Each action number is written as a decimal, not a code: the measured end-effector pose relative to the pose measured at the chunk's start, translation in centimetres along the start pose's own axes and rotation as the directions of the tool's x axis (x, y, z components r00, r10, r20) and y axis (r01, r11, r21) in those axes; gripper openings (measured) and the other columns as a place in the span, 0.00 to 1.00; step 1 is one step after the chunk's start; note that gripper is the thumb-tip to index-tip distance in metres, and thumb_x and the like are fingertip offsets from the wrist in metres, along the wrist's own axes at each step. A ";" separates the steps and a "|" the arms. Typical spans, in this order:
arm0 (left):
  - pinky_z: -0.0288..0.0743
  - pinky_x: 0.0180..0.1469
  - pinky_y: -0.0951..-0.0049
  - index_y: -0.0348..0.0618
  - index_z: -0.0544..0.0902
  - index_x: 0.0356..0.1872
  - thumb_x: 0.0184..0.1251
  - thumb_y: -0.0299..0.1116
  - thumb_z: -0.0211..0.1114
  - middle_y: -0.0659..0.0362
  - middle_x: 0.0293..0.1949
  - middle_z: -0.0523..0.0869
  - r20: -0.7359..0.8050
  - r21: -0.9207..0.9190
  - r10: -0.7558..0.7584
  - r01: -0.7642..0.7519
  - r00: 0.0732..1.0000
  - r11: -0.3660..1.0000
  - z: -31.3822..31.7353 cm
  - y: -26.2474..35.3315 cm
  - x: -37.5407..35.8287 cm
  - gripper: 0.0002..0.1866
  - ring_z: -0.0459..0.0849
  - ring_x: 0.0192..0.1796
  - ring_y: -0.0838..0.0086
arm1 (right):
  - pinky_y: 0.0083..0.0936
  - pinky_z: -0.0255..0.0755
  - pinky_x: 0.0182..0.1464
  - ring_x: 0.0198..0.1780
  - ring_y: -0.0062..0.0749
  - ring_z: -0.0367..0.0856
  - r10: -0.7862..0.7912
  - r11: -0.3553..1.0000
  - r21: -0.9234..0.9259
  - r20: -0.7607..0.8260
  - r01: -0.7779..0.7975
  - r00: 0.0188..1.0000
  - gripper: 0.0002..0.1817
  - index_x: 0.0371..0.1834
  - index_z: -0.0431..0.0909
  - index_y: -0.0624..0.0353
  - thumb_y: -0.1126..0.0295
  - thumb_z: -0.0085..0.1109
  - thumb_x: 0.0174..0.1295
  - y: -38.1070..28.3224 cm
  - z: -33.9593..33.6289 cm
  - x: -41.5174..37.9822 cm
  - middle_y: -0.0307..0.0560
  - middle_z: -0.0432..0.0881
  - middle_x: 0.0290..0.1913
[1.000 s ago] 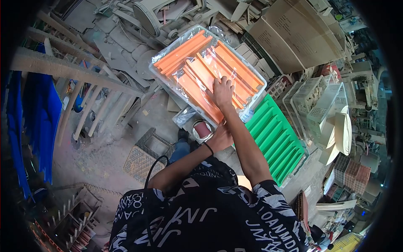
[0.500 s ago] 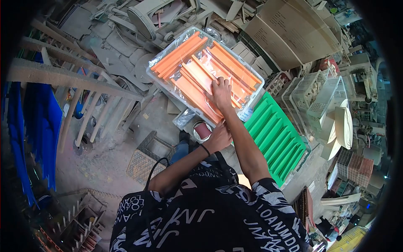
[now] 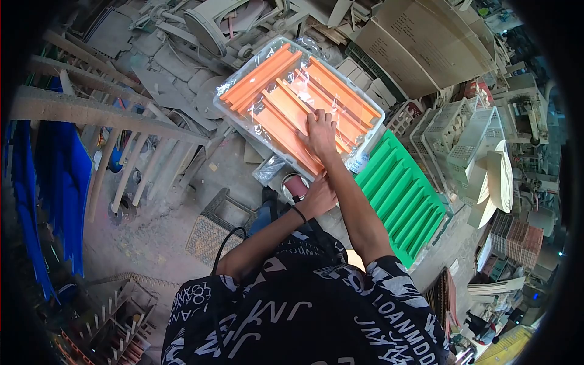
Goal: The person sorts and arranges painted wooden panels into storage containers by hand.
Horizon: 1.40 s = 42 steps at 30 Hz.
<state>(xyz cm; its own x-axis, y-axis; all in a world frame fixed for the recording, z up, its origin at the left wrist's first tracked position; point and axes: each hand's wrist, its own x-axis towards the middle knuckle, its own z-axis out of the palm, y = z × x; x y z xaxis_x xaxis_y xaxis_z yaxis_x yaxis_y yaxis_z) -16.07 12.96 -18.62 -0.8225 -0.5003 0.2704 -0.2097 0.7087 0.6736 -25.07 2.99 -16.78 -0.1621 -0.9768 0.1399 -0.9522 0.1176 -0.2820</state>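
Note:
A pale plastic crate (image 3: 238, 125) holds several long orange slats (image 3: 277, 125), with clear plastic film lying among them. My right hand (image 3: 321, 137) is over the near right part of the crate, its fingers bent down onto a slat and the thumb set apart on the left side. At the crate's near edge, my left hand (image 3: 318, 196) is closed by the near end of an orange slat; its fingertips are partly hidden. A dark band circles the left wrist.
Green ridged pieces (image 3: 398, 198) lie in a container to the right of the crate. A round tin (image 3: 295, 186) stands below it, near a woven stool (image 3: 219, 225). Blue pieces (image 3: 58, 188) hang by a wooden rack (image 3: 109, 115) at left. White baskets (image 3: 468, 140) are stacked at right.
The view has shifted very slightly. Both hands keep nearly the same place on the slats, and the right fingers have moved only a little.

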 end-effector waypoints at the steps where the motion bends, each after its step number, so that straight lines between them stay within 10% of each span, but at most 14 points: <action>1: 0.52 0.64 0.55 0.34 0.71 0.51 0.56 0.38 0.55 0.43 0.51 0.73 -0.024 -0.009 0.004 -0.005 1.000 1.000 0.0 0.0 0.0 0.23 0.67 0.58 0.55 | 0.41 0.60 0.45 0.47 0.44 0.64 0.010 1.000 -0.007 0.015 -0.010 1.000 0.22 0.37 0.71 0.58 0.56 0.64 0.44 -0.1 -0.2 0.0 0.51 0.66 0.46; 42: 0.53 0.63 0.57 0.33 0.76 0.44 0.57 0.34 0.52 0.47 0.48 0.75 0.103 0.050 -0.030 0.025 0.994 0.998 -0.8 0.3 -0.2 0.17 0.68 0.57 0.59 | 0.42 0.60 0.49 0.51 0.44 0.64 0.023 0.997 0.065 0.077 -0.028 0.997 0.25 0.41 0.68 0.55 0.60 0.67 0.41 1.3 -0.8 -0.8 0.47 0.67 0.50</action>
<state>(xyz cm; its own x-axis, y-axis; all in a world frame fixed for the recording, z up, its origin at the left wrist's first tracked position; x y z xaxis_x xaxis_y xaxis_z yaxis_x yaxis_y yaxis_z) -15.56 12.91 -17.96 -0.8660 -0.4676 0.1773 -0.2566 0.7198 0.6450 -26.35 4.10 -16.46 -0.1639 -0.9847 0.0601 -0.9285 0.1333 -0.3467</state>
